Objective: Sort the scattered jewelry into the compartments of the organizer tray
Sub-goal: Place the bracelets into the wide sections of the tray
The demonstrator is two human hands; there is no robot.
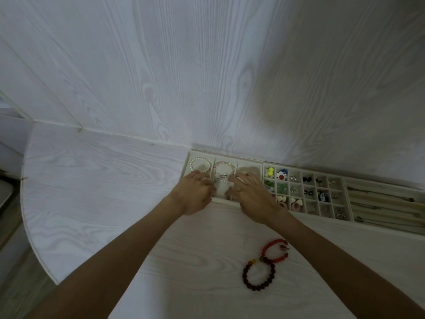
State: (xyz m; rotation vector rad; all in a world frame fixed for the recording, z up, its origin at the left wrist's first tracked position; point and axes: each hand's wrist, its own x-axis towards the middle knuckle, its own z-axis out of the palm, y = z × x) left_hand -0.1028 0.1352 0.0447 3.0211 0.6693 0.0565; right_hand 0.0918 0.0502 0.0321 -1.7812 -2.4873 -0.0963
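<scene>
Head view: left hand [195, 192] and right hand [253, 196] over organizer tray [257, 162], fingers curled around a pale bracelet [224, 184] in the near middle compartment. Red bracelet [274, 250] and dark beaded bracelet [258, 276] loose on counter [92, 180], at six o'clock from right hand, the nearer one.

Organizer tray [262, 162] against wall; red bracelet [274, 250], dark bracelet [258, 276] on table, touching.

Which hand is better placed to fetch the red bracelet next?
Probably right: the red bracelet lies on the table beneath the right forearm, nearer the right hand than the left hand.
</scene>
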